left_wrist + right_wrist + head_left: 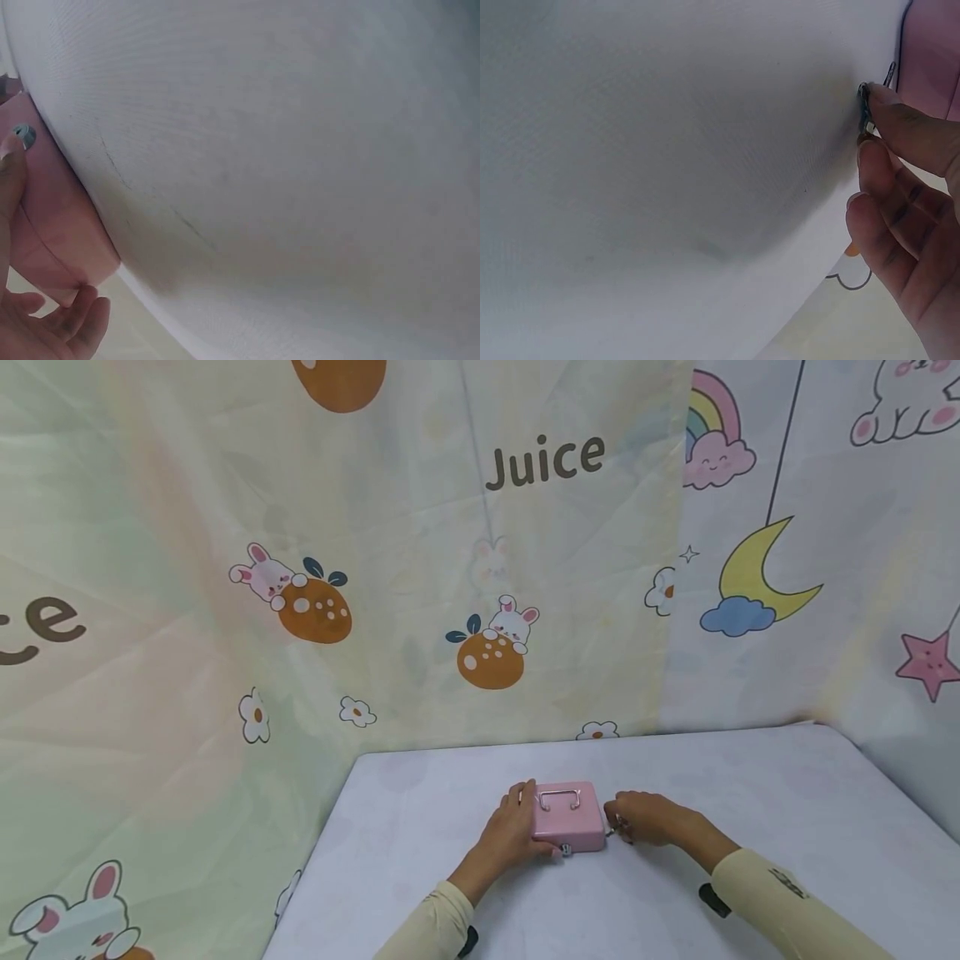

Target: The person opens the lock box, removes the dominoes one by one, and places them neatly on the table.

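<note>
A pink metal cash box (562, 825) with a silver carry handle on its lid sits on the table. On its front is a small round lock (25, 136). My left hand (512, 828) grips the box from the left, thumb along the front right by the lock, fingers around the far side. Just off the box's right side, my right hand (649, 817) pinches a small key (865, 112) between thumb and forefinger. The key's thin metal end points toward the box, and the fingertips cover much of it.
The white-covered table (420, 827) spreads around the box on all sides. Behind it hangs a printed cloth backdrop (420, 677), which meets the table's far and left edges.
</note>
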`<state>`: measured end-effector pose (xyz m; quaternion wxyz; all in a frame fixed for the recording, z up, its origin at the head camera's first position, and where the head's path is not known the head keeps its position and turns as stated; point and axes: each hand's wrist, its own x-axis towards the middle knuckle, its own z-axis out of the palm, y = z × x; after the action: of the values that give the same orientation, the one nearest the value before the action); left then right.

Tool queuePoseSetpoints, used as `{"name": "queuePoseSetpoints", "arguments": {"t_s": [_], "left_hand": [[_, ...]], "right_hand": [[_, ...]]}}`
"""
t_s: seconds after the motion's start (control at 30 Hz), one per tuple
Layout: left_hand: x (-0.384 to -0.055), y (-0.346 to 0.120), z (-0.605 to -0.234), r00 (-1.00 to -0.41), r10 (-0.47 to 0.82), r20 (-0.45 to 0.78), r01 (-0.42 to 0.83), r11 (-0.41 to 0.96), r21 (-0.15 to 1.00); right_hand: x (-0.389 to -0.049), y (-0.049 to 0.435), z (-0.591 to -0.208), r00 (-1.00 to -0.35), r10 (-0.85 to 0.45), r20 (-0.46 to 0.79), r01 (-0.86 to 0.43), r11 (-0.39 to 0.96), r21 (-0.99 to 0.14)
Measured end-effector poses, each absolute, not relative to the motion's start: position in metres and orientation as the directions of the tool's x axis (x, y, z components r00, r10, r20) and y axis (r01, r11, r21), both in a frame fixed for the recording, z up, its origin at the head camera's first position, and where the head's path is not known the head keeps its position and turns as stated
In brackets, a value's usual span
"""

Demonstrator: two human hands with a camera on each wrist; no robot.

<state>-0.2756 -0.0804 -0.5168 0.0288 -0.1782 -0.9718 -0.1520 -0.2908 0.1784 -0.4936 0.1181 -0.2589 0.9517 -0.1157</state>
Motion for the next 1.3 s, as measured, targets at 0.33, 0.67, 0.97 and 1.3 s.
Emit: {"name": "queuePoseSetpoints", "arguments": {"t_s": [0.33, 0.67, 0.97, 1.3], "left_hand": [[-0.273, -0.079, -0.516, -0.934, 0.342, 0.099, 0.356, 0.890, 0.284], [-0.271, -0.079, -0.516, -0.933, 0.345, 0.099, 0.359, 0.893, 0.272], [-0.272, -0.079, -0.516, -0.939, 0.331, 0.098, 0.345, 0.896, 0.278], [-0.270, -0.080, -0.515, -0.942, 0.326, 0.083, 0.336, 0.895, 0.294]], "right_hand": [[-0.292, 0.184, -0.496, -0.839, -0.499, -0.217, -0.418, 0.846, -0.329], [-0.292, 0.191, -0.495, -0.839, -0.471, -0.272, -0.352, 0.852, -0.387], [-0.291, 0.199, -0.496, -0.845, -0.477, -0.241, -0.372, 0.849, -0.374], [-0.284, 0.206, -0.495, -0.824, -0.519, -0.228, -0.395, 0.815, -0.424]]}}
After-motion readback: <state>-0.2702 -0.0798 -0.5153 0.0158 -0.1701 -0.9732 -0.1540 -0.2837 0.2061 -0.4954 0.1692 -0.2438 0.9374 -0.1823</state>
